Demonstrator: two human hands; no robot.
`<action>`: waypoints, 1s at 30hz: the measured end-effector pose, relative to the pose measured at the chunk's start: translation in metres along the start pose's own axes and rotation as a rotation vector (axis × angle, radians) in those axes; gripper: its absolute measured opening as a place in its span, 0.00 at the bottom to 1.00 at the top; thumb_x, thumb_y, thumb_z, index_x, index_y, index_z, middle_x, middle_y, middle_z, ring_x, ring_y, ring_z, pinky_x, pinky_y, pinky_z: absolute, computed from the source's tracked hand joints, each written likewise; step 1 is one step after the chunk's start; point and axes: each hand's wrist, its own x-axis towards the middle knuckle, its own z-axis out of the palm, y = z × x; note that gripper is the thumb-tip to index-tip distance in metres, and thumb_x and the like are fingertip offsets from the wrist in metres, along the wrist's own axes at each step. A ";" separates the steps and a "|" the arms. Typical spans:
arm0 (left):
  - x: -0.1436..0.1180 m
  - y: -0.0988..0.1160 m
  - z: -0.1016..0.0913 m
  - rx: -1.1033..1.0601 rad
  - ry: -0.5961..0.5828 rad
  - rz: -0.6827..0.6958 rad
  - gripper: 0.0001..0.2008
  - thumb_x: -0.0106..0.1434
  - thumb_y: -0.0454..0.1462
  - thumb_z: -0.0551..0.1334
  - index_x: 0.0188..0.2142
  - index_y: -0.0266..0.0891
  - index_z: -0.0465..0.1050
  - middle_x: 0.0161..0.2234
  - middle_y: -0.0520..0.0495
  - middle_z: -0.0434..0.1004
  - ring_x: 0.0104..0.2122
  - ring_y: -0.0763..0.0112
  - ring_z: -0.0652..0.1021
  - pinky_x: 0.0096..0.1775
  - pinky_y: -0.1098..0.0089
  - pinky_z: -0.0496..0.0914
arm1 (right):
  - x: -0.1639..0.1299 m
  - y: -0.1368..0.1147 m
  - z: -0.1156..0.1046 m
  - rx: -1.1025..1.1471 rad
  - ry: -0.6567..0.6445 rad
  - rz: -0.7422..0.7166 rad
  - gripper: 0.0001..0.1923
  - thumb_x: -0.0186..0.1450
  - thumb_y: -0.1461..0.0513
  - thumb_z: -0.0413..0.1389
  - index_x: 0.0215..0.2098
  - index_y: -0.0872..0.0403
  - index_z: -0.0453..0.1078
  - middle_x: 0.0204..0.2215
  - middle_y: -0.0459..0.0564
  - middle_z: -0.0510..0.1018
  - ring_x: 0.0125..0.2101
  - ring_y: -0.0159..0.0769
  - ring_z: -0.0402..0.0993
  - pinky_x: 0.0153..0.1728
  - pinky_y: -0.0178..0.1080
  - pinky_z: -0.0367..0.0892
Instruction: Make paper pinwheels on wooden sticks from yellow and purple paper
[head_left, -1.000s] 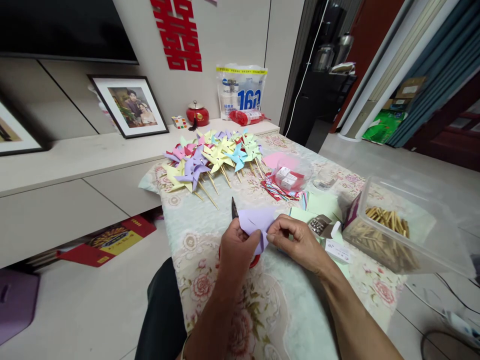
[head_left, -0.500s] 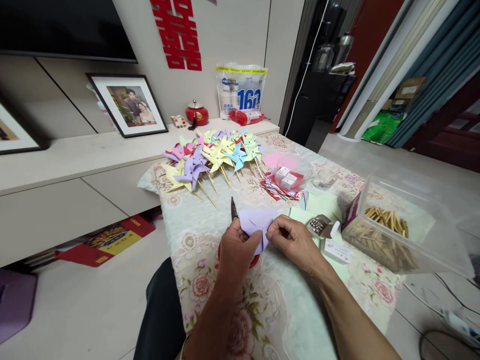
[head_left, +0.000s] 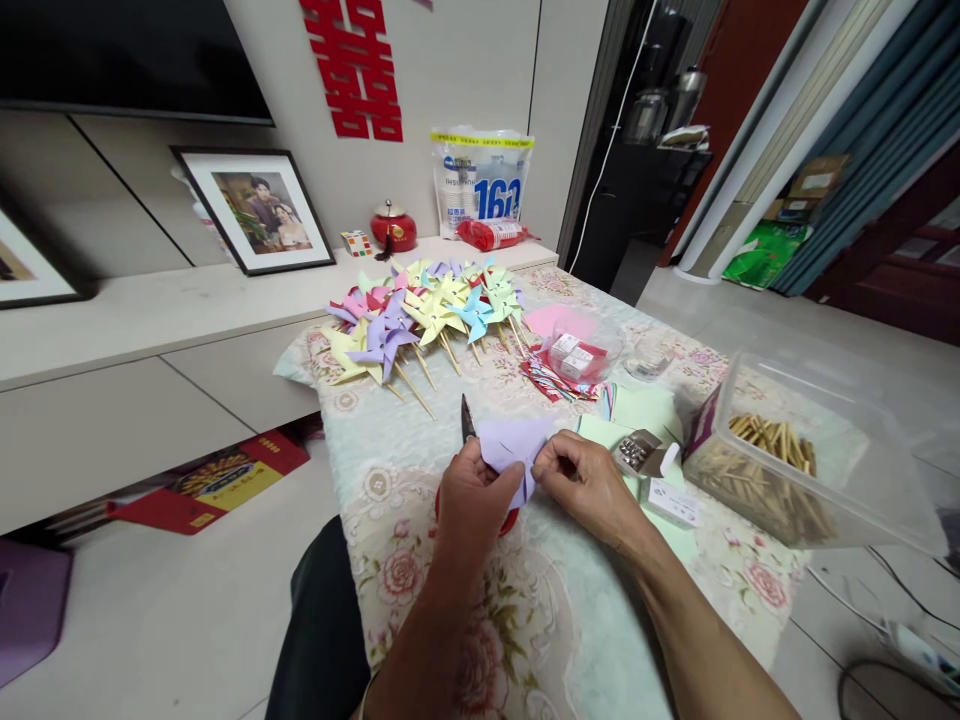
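A lilac paper square (head_left: 511,441) with cut slits is held between both of my hands above the flowered tablecloth (head_left: 555,620). My left hand (head_left: 471,496) pinches its left edge with the thumb on top. My right hand (head_left: 589,484) pinches its right side with fingers curled. Scissors (head_left: 467,418) with red handles lie under my left hand; only the dark blades show past it. Farther back lies a pile of finished paper pinwheels (head_left: 420,315) on wooden sticks.
A clear plastic box (head_left: 795,465) of wooden sticks stands at the right. A small open box of pins (head_left: 639,451), green paper sheets (head_left: 637,408), a clear bowl with small white boxes (head_left: 581,350) and striped paper lie behind my hands. A low cabinet (head_left: 150,330) runs along the left.
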 end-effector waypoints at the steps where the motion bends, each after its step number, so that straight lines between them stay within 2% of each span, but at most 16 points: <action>1: 0.000 0.000 0.000 0.004 -0.002 0.002 0.17 0.45 0.33 0.71 0.37 0.37 0.76 0.32 0.48 0.85 0.31 0.65 0.83 0.36 0.69 0.75 | 0.000 0.000 0.000 0.004 -0.002 -0.003 0.07 0.59 0.67 0.53 0.23 0.53 0.66 0.24 0.44 0.68 0.26 0.31 0.64 0.27 0.34 0.57; 15: 0.002 -0.002 0.001 0.036 0.002 0.033 0.16 0.45 0.33 0.69 0.36 0.38 0.76 0.30 0.49 0.84 0.31 0.66 0.82 0.34 0.70 0.75 | -0.001 -0.002 0.001 0.063 -0.009 0.028 0.07 0.58 0.67 0.55 0.23 0.53 0.68 0.23 0.43 0.67 0.24 0.30 0.63 0.26 0.33 0.57; 18: 0.001 0.000 0.000 0.024 0.011 0.019 0.16 0.44 0.33 0.69 0.36 0.38 0.75 0.30 0.49 0.84 0.31 0.65 0.82 0.35 0.70 0.75 | -0.001 -0.002 -0.002 0.113 -0.018 0.076 0.07 0.60 0.63 0.58 0.23 0.54 0.70 0.23 0.43 0.69 0.24 0.31 0.63 0.26 0.34 0.57; 20: 0.001 0.002 -0.001 0.011 0.012 0.005 0.17 0.43 0.33 0.70 0.36 0.38 0.76 0.31 0.48 0.84 0.32 0.64 0.82 0.36 0.69 0.75 | 0.000 0.002 -0.008 0.192 0.033 0.121 0.10 0.61 0.58 0.60 0.25 0.54 0.71 0.23 0.44 0.71 0.25 0.32 0.64 0.26 0.35 0.58; 23: 0.001 0.004 -0.004 0.005 -0.022 -0.028 0.19 0.43 0.33 0.70 0.38 0.37 0.75 0.31 0.47 0.84 0.32 0.63 0.82 0.36 0.68 0.75 | 0.001 0.011 -0.019 0.385 0.231 0.101 0.12 0.61 0.53 0.63 0.36 0.53 0.75 0.31 0.47 0.76 0.32 0.36 0.70 0.35 0.37 0.64; 25: 0.001 0.006 -0.005 0.007 -0.087 -0.062 0.20 0.43 0.32 0.71 0.39 0.37 0.75 0.31 0.46 0.84 0.32 0.62 0.82 0.37 0.66 0.75 | 0.002 0.017 -0.027 0.515 0.295 0.058 0.17 0.62 0.54 0.63 0.46 0.50 0.75 0.40 0.50 0.78 0.41 0.39 0.72 0.42 0.39 0.66; 27: 0.001 0.010 -0.006 0.030 -0.173 -0.101 0.20 0.43 0.32 0.70 0.39 0.38 0.75 0.31 0.45 0.84 0.31 0.61 0.82 0.36 0.64 0.76 | 0.003 0.020 -0.032 0.602 0.247 0.050 0.22 0.62 0.53 0.63 0.53 0.49 0.72 0.45 0.51 0.78 0.46 0.41 0.72 0.45 0.41 0.66; 30: 0.002 0.021 -0.007 0.119 -0.300 -0.135 0.19 0.43 0.31 0.69 0.38 0.39 0.76 0.32 0.44 0.84 0.30 0.61 0.82 0.34 0.65 0.75 | 0.002 0.016 -0.035 0.665 0.083 0.091 0.28 0.63 0.51 0.62 0.59 0.51 0.69 0.44 0.53 0.79 0.45 0.43 0.74 0.44 0.43 0.67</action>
